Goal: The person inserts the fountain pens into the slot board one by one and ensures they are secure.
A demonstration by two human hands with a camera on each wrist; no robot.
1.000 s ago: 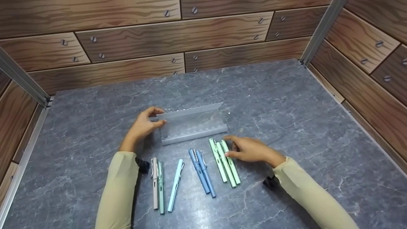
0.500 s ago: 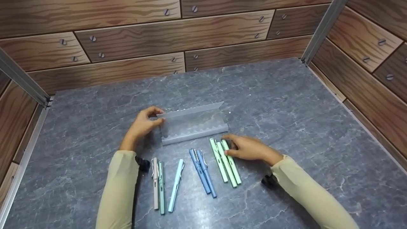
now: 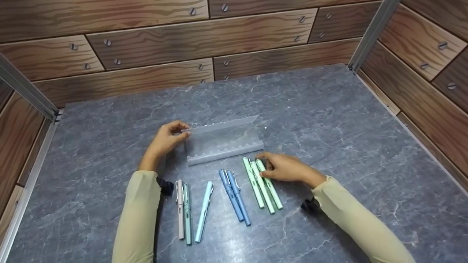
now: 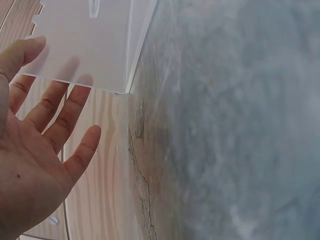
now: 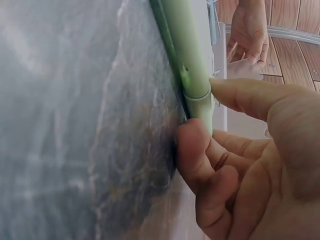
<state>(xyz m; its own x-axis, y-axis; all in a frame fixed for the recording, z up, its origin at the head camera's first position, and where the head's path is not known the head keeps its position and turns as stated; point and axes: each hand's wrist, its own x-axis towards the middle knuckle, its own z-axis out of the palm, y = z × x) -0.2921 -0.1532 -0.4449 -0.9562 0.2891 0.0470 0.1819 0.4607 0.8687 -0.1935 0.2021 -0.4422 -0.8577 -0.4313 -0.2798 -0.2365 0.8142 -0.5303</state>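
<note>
A clear plastic pen tray with scalloped edges [image 3: 225, 153] lies mid-table. My left hand [image 3: 165, 140] pinches its left end; in the left wrist view the thumb is in front of the translucent end panel [image 4: 92, 45] and fingertips show through behind it. My right hand [image 3: 289, 168] pinches the rightmost light green pen [image 3: 272, 190] near its upper end. In the right wrist view, thumb and fingers meet around this green pen [image 5: 187, 45], close to the tabletop. Two more light green pens [image 3: 253, 184] lie directly left of it.
Left of the green pens lie two blue pens [image 3: 231, 197], a pale turquoise pen [image 3: 203, 215], a teal pen [image 3: 187, 219] and a greyish-pink pen [image 3: 180, 215]. Wood-patterned walls [image 3: 153, 54] enclose the grey marbled table [image 3: 329, 109] at the back and sides.
The lower end of the rightmost green pen has swung slightly right, away from its neighbours. My left hand and the tray stay nearly still. The head view has shifted a little.
</note>
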